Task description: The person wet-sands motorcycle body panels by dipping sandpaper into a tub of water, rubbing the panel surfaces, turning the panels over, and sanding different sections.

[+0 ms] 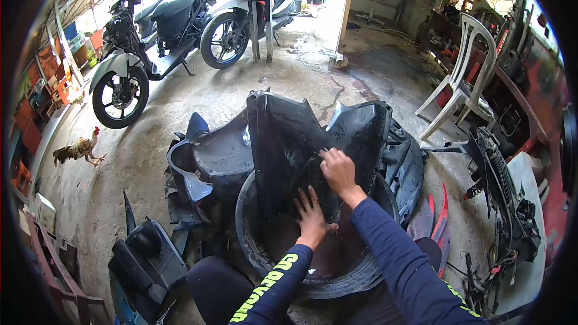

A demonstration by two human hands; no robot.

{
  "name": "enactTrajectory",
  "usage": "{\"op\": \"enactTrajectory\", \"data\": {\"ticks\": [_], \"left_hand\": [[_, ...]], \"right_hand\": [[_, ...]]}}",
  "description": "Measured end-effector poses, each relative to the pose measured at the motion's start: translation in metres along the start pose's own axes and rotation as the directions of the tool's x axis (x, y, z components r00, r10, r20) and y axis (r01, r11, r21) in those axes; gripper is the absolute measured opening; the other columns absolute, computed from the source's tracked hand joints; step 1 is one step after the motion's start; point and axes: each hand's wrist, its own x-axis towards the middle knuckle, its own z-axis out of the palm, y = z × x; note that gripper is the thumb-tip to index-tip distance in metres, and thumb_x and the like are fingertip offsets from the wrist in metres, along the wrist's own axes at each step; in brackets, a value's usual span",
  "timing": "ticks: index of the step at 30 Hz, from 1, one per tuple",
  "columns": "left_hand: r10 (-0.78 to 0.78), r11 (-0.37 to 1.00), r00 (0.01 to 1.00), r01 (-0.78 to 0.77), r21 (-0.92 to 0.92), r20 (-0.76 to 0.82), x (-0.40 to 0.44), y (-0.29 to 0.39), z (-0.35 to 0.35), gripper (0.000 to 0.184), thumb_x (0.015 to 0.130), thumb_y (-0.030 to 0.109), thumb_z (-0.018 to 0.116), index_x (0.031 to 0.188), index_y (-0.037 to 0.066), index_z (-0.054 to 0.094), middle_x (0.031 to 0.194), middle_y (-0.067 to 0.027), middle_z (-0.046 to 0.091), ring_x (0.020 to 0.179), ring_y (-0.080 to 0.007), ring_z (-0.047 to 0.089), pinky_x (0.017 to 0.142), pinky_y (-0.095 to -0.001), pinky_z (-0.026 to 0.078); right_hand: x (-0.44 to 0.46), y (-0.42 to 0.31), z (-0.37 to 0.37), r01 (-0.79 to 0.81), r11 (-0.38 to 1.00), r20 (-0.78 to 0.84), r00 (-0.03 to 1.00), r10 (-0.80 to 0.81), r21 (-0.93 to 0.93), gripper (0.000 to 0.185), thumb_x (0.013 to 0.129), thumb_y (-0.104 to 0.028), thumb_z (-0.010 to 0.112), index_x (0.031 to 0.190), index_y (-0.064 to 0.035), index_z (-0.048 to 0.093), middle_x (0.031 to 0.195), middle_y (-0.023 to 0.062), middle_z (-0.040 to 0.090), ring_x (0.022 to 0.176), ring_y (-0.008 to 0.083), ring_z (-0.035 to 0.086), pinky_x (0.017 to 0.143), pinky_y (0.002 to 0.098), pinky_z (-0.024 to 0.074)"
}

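Observation:
A large black plastic panel (286, 138) stands tilted in a round black tub (245, 229), which holds dark liquid. My left hand (313, 218) lies with spread fingers against the panel's lower part. Higher up and to the right, my right hand (339, 171) is closed, its fingertips pressed at the panel's face around something small that I cannot make out. Another dark panel section (361, 126) rises behind my right hand. Both hands are above the tub, between my knees.
Dark plastic parts (223, 156) lie left of the tub, more (147, 259) at lower left. Red pieces (442, 222) and a black frame (506, 204) are at right. Beyond are a white chair (463, 72), a rooster (78, 149), a partly stripped motorcycle (120, 84) and a red one (232, 33).

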Motion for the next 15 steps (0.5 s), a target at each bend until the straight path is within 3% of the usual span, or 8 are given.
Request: {"op": "enactTrajectory", "data": {"ticks": [3,5,7,11,14,15], "left_hand": [[-0.003,1.000,1.000,0.003,-0.014,0.030,0.001,0.004,-0.006,0.156,0.052,0.031,0.097,0.156,0.007,-0.016,0.162,-0.0297,-0.013,0.146,-0.0591,-0.003,0.110,-0.0715,0.028],[-0.014,1.000,0.999,0.014,-0.006,0.046,0.001,0.003,-0.003,0.156,0.052,0.030,0.097,0.156,0.006,-0.016,0.161,-0.0303,-0.012,0.146,-0.0594,-0.003,0.112,-0.0704,0.026],[0.056,0.998,0.997,-0.054,0.037,-0.060,0.001,-0.004,0.001,0.153,0.053,0.032,0.097,0.158,0.012,-0.011,0.163,-0.0256,-0.007,0.147,-0.0557,0.005,0.097,-0.0769,0.040],[0.060,0.998,0.996,-0.058,0.029,-0.059,-0.003,-0.002,-0.001,0.152,0.053,0.032,0.097,0.158,0.012,-0.011,0.163,-0.0258,-0.007,0.147,-0.0560,0.005,0.098,-0.0758,0.041],[0.052,0.998,0.996,-0.050,0.037,-0.067,-0.005,0.003,-0.004,0.152,0.054,0.031,0.097,0.158,0.011,-0.011,0.163,-0.0254,-0.007,0.147,-0.0563,0.006,0.097,-0.0751,0.042],[0.065,0.997,0.997,-0.063,0.045,-0.033,-0.006,0.004,-0.007,0.151,0.055,0.034,0.096,0.157,0.006,-0.012,0.162,-0.0304,-0.006,0.146,-0.0578,0.004,0.109,-0.0676,0.028]], "right_hand": [[-0.013,-0.009,-0.005,0.075,0.996,0.055,0.996,-0.077,0.043,0.016,0.083,-0.015,0.063,0.096,-0.0103,0.071,0.087,0.0059,0.062,0.084,0.0248,0.063,0.068,0.0416,0.0498],[0.001,0.001,-0.005,0.028,1.000,0.042,0.999,-0.028,-0.011,0.017,0.084,-0.015,0.063,0.099,-0.0107,0.071,0.087,0.0064,0.062,0.084,0.0256,0.063,0.069,0.0412,0.0506],[0.001,-0.003,-0.007,-0.055,0.996,-0.016,0.998,0.057,0.071,0.018,0.085,-0.014,0.062,0.099,-0.0092,0.071,0.089,0.0079,0.063,0.085,0.0278,0.063,0.071,0.0414,0.0514],[-0.044,-0.011,-0.016,-0.160,0.968,0.010,0.987,0.162,0.192,0.019,0.086,-0.014,0.060,0.099,-0.0050,0.071,0.092,0.0115,0.066,0.086,0.0315,0.063,0.076,0.0414,0.0519],[-0.077,-0.001,-0.030,-0.406,0.889,0.104,0.914,0.392,0.211,0.020,0.089,-0.016,0.059,0.096,-0.0022,0.072,0.092,0.0147,0.067,0.088,0.0346,0.063,0.078,0.0433,0.0503],[-0.090,0.002,-0.033,-0.479,0.850,0.109,0.878,0.467,0.218,0.021,0.090,-0.017,0.059,0.094,-0.0014,0.072,0.092,0.0164,0.068,0.089,0.0356,0.063,0.079,0.0437,0.0497]]}}
